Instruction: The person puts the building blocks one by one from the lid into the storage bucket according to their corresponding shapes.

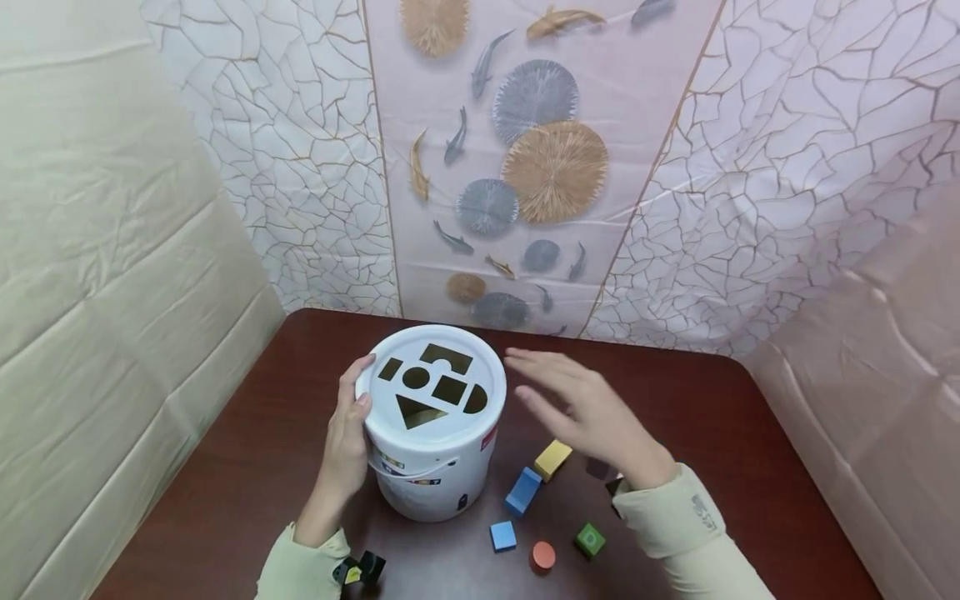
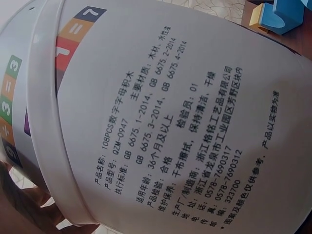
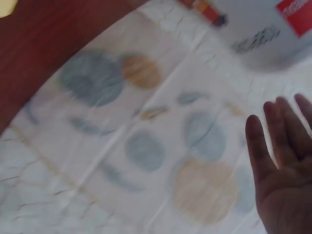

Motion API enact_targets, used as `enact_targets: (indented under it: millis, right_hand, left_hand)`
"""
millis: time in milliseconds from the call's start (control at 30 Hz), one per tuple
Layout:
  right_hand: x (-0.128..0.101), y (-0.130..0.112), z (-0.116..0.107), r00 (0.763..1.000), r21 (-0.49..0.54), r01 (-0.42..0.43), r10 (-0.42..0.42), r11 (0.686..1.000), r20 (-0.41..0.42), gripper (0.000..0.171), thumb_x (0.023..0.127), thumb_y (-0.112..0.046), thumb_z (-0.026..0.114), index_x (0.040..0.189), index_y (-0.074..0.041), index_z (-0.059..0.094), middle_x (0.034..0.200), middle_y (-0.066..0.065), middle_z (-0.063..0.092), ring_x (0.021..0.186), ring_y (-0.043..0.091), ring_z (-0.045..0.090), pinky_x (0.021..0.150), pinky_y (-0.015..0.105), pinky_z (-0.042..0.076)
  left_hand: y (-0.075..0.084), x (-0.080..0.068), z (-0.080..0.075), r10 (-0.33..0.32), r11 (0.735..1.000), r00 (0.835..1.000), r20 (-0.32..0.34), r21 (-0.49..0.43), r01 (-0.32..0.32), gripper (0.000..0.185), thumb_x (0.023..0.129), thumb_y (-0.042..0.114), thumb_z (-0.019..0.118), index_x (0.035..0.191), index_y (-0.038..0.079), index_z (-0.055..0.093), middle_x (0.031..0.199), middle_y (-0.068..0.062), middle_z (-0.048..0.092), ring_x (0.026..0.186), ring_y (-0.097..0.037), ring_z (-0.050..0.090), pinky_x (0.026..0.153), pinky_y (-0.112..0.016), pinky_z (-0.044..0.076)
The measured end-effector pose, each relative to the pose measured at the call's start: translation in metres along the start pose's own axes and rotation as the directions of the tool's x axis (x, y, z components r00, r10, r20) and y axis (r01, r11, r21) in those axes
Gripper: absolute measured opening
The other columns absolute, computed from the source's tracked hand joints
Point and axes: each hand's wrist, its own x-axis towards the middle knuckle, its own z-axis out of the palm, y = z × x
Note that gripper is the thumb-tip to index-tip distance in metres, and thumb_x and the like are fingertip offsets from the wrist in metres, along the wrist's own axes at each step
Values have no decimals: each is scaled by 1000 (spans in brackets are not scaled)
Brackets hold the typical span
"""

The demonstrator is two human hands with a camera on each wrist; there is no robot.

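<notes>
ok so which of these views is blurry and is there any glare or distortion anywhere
Right wrist view: motion-blurred throughout, the fish-pattern backdrop smeared, the right hand dim and soft. Left wrist view: sharp on the printed text of the white bucket, seen very close and tilted. Head view: evenly lit and sharp, wide-angle bending at the edges, soft sheen on the plastic backdrop, slight blur on the right hand.

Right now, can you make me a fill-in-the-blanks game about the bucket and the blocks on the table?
1. The left hand holds the side of the white ____ with shape holes in its lid.
2. The right hand hovers with its fingers straight, holding ____.
3. The round flat block near the table's front edge is ____.
4. The cube beside it is ____.

Missing words: bucket; nothing; red; green
</notes>
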Motion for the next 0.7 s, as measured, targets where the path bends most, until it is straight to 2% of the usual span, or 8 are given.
enact_targets:
  millis: [67, 133, 200, 300, 367, 433, 467, 700]
  right_hand:
    - [-13, 8, -5, 996, -7, -85, 85, 996, 0, 40, 95, -16, 67, 134, -11, 65, 133, 4, 65, 119, 18, 62, 95, 34, 50]
    - [-28, 18, -4, 984, -33, -156, 158, 987, 83, 33, 95, -14, 67, 127, -9, 68, 124, 4, 69, 112, 17, 65, 88, 35, 53]
    - [-45, 26, 0, 951, -60, -211, 219, 976, 216, 28, 94, -10, 66, 122, -5, 70, 118, 7, 71, 108, 19, 67, 85, 40, 55]
    - [-67, 37, 10, 886, -77, -256, 266, 964, 379, 30, 91, 0, 65, 120, -3, 70, 121, 11, 69, 114, 27, 64, 90, 44, 52]
    - [-80, 43, 16, 852, -93, -289, 301, 953, 428, 34, 89, 4, 64, 121, -2, 69, 126, 14, 66, 118, 32, 61, 90, 46, 52]
    - [-90, 48, 23, 831, -109, -317, 331, 942, 447, 38, 87, 6, 65, 124, -2, 68, 130, 16, 63, 121, 34, 58, 91, 47, 51]
    - [-95, 50, 27, 827, -122, -322, 341, 939, 448, 39, 86, 6, 66, 124, -2, 68, 131, 16, 62, 122, 35, 57, 91, 47, 51]
    - [-116, 62, 59, 853, -190, -239, 299, 952, 427, 50, 82, 0, 76, 130, -5, 64, 133, 15, 60, 123, 31, 56, 94, 46, 50]
  left_hand:
    - [1, 0, 0, 0, 1000, 1000, 4, -12, 0, 50, 104, 24, 32, 154, 23, 37, 153, -5, 40, 134, -25, 41, 104, -21, 29]
    - [1, 0, 1, 6, 1000, 1000, 10, -28, -6, 50, 104, 23, 32, 154, 22, 36, 153, -6, 40, 135, -26, 41, 105, -21, 29]
    - [1, 0, 2, 16, 999, 1000, 15, -43, -15, 50, 104, 22, 32, 154, 21, 36, 153, -6, 40, 136, -29, 40, 105, -21, 29]
    - [0, 0, 2, 26, 999, 1000, 14, -44, -25, 50, 103, 21, 32, 154, 20, 36, 153, -7, 40, 136, -28, 40, 106, -20, 29]
    - [0, 1, 2, 27, 999, 1000, 10, -46, -26, 51, 103, 21, 32, 153, 20, 37, 153, -7, 40, 135, -28, 40, 106, -21, 29]
    - [-1, 2, 2, 26, 999, 1000, 9, -45, -26, 51, 103, 21, 32, 153, 20, 37, 153, -7, 41, 135, -25, 41, 106, -20, 29]
    - [-1, 2, 2, 27, 999, 1000, 9, -46, -26, 51, 103, 21, 32, 153, 20, 37, 153, -7, 41, 135, -24, 41, 106, -20, 29]
    - [-3, 2, 4, 34, 998, 999, 5, -59, -33, 51, 102, 20, 31, 153, 19, 37, 153, -7, 40, 135, -27, 40, 106, -21, 28]
